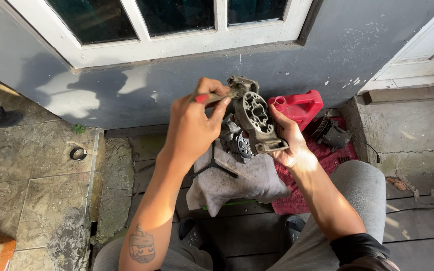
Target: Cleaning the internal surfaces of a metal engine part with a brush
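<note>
Left grip: the left hand (pixel 194 125) is closed around a brush (pixel 222 95) with a red handle, thumb and fingers pinched on the handle just behind the bristles.
Brush: its bristle tip touches the upper rim of the housing (pixel 257 118), on the side towards the left hand.
Right grip: the right hand (pixel 287 138) is wrapped around the housing from the far side, fingers on its edge and thumb low by the flat lug at the bottom.
Housing: a grey cast-metal part with a round face and cut-out openings, held tilted in the air, face turned towards the brush; it hangs above the rag (pixel 242 183).
Second part: a dark round metal piece (pixel 239 143) with fins sits just below and behind the housing, on the rag.
Rag: a dirty pale cloth spread on the plank floor (pixel 418 221) under the housing, with a black pronged tool (pixel 214 163) lying on it.
Red cloth: a red cloth (pixel 327 160) lies beside the rag, right of the housing.
Can: a red plastic can (pixel 300 105) stands just behind the housing, against the grey wall (pixel 187 85).
Black part: a dark assembly (pixel 330 133) rests on the red cloth, right of the can.
Ring: a small dark ring (pixel 78 153) lies on the tiles, well left of the housing.
</note>
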